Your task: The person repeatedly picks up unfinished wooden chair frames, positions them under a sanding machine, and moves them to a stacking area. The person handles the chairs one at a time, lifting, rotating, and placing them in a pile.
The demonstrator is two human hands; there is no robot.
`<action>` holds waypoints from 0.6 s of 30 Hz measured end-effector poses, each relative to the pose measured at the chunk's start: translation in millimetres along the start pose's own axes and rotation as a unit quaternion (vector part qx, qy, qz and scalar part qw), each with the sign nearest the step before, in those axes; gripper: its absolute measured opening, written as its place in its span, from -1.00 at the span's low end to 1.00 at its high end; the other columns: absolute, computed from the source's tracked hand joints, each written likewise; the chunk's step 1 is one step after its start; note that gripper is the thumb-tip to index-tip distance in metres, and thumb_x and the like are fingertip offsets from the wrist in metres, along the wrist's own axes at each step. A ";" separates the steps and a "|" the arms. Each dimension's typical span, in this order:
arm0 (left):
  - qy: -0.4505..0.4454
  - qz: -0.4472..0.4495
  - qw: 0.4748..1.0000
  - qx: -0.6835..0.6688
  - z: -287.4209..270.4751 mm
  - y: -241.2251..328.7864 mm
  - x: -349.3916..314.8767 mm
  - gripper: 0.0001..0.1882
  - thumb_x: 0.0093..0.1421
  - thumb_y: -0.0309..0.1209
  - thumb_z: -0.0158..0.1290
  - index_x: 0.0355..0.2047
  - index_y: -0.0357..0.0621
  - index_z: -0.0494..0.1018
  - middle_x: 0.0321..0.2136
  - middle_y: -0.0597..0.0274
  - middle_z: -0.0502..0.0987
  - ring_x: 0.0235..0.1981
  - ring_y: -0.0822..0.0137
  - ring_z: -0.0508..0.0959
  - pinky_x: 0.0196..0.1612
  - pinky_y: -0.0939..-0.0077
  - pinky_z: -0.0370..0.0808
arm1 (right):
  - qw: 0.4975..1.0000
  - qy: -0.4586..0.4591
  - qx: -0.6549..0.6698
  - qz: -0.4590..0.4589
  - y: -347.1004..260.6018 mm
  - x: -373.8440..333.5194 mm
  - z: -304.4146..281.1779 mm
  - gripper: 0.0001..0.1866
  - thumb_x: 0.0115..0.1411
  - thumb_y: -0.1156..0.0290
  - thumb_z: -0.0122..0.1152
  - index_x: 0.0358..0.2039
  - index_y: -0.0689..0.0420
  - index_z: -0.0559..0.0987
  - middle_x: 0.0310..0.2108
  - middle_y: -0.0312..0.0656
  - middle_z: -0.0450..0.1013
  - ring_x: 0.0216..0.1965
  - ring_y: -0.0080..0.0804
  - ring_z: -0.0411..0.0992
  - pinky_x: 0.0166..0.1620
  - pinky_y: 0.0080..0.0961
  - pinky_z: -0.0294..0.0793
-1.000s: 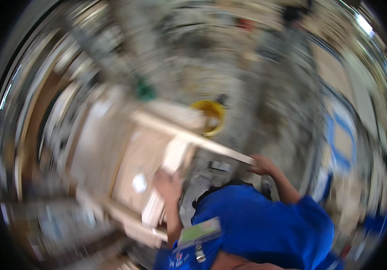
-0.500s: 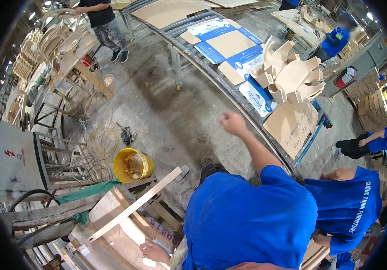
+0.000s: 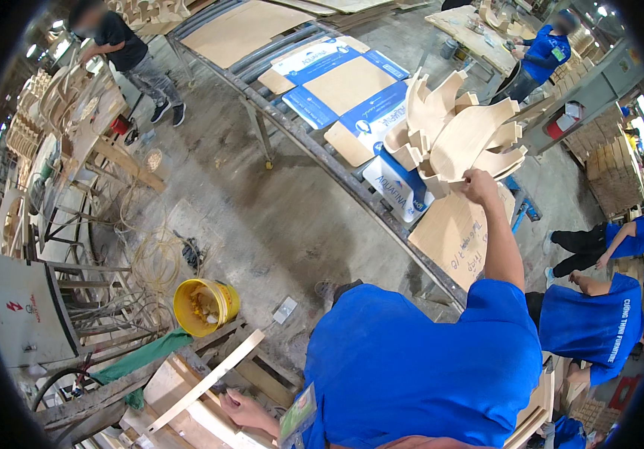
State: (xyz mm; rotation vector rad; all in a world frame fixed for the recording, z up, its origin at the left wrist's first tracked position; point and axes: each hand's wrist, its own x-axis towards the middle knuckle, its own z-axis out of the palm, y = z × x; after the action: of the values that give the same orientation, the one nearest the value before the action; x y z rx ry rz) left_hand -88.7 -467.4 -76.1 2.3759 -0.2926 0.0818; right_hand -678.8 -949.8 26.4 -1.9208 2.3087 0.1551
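Where R hand (image 3: 480,187) meets curved wood pcs (image 3: 462,142) nr hand-lettered cardboard (image 3: 448,236), can't tell if grip's wide/narrow.

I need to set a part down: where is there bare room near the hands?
Bare floor lies between the yellow bucket and the roller table; bare cardboard lies left of the right forearm. Crowded: curved wood pieces at the right hand.

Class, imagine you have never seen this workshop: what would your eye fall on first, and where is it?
Probably the pile of pale, curved wooden pieces on the roller table, right of centre toward the top, with the person's right hand at its near edge. Next might come the wearer's vivid blue shirt, filling the lower middle. Then the yellow bucket at lower left stands out against the grey floor.
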 end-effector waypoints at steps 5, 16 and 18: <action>-0.109 0.109 0.988 -0.025 48.9 75.8 12.4 -0.66 0.39 -0.34 0.13 0.00 -0.42 0.56 -0.21 -0.15 0.67 -0.23 0.09 0.67 -0.08 0.26 0.61 | 0.969 0.145 0.193 -0.055 30.9 15.3 -26.2 -0.66 0.10 0.25 0.41 -0.15 0.15 0.68 -0.28 0.06 0.64 -0.19 0.03 0.62 -0.08 -0.16 0.57; -0.187 0.264 0.927 -0.191 107.9 221.0 12.2 -0.73 0.30 -0.48 0.18 -0.02 -0.32 0.60 -0.26 0.03 0.69 -0.25 0.25 0.67 -0.08 0.36 0.58 | 0.594 0.322 0.732 -0.091 46.4 12.1 -254.4 -0.70 0.39 0.28 0.24 -0.01 0.23 0.65 -0.15 -0.22 0.63 -0.17 -0.48 0.58 -0.14 -0.46 0.55; -0.222 0.275 0.916 -0.190 111.5 238.8 3.2 -0.70 0.28 -0.45 0.21 0.00 -0.27 0.60 -0.24 0.05 0.70 -0.23 0.25 0.68 -0.06 0.35 0.59 | 0.531 0.338 0.772 -0.086 34.3 -7.4 -290.2 -0.61 0.38 0.35 0.22 0.14 0.29 0.57 0.03 -0.04 0.59 0.04 -0.31 0.56 0.10 -0.35 0.53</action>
State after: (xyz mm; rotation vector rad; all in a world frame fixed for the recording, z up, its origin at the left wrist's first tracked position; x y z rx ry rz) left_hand -144.0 -713.1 1.8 1.8403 -1.0880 -0.2378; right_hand -722.0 -984.1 313.5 -0.9960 1.1152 -2.1125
